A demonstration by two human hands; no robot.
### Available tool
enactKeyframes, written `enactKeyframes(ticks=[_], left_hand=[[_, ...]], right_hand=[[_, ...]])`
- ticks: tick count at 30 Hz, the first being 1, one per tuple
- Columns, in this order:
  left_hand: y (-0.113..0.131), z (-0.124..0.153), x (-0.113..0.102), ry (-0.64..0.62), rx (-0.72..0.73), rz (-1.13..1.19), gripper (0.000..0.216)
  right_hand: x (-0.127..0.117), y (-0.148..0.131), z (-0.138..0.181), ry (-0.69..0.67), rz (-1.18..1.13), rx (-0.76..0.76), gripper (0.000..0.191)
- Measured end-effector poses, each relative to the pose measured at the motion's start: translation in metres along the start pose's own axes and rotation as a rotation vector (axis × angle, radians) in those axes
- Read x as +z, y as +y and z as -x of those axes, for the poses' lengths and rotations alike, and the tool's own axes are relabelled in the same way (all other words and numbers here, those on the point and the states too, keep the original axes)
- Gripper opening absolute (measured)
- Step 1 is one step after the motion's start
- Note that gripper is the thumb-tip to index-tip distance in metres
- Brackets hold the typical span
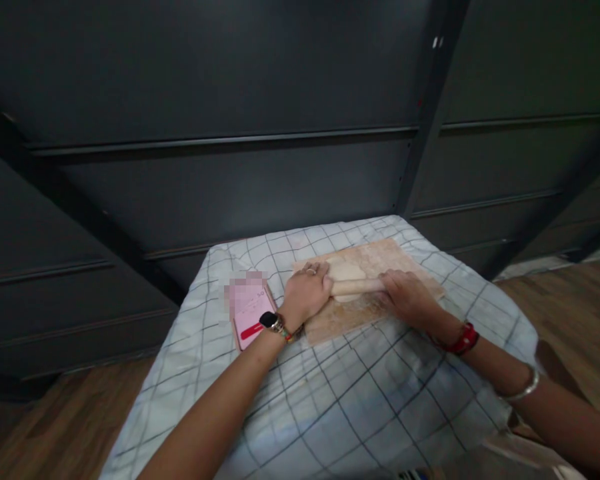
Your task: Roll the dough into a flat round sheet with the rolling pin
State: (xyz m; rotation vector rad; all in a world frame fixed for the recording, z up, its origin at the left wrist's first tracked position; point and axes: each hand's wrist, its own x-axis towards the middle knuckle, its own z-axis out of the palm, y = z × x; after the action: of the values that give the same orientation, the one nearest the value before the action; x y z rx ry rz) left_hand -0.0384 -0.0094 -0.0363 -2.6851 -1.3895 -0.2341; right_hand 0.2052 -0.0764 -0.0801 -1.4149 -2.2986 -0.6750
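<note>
Two hands, left hand, right hand, on one rolling pin, perhaps one dough piece

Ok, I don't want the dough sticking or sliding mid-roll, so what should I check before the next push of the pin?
1. Left hand over its end of the rolling pin: ok.
2. Right hand over the other end: ok.
3. Dough under the pin and wholly on the board: ok.
4. Board wholly on the checked cloth, no corner overhanging: ok.
5. Phone clear of the board: it lies close by the board's left edge; whether they touch, cannot tell.
6. Flour under the dough: cannot tell.
</note>
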Motion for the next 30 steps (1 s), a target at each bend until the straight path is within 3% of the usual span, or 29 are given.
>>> enactKeyframes(ticks=[8, 14, 20, 24, 27, 30], left_hand=[[0.017, 0.030, 0.006, 0.090, -0.058, -0.031, 0.042], [0.016, 0.044, 0.006, 0.062, -0.012, 0.022, 0.043], [0.001, 0.007, -0.023, 0.148, -0.028, 0.003, 0.048], [-0.013, -0.020, -0.023, 0.121, -0.071, -0.020, 0.048], [-0.020, -0.029, -0.003, 0.014, -0.074, -0.040, 0.043], [-0.028, -0.036, 0.015, -0.083, -0.025, -0.088, 0.038]], right_hand=[[-0.005, -0.015, 0.033, 0.025, -0.049, -0.039, 0.034], [-0.021, -0.008, 0.030, -0.106, -0.165, -0.045, 0.033], [-0.041, 0.029, -0.021, 0.062, -0.192, -0.057, 0.032], [-0.026, 0.053, -0.046, -0.124, -0.359, -0.134, 0.033], [-0.009, 0.060, -0.058, -0.292, -0.392, -0.170, 0.035], [0.002, 0.060, -0.072, -0.328, -0.350, -0.088, 0.047]])
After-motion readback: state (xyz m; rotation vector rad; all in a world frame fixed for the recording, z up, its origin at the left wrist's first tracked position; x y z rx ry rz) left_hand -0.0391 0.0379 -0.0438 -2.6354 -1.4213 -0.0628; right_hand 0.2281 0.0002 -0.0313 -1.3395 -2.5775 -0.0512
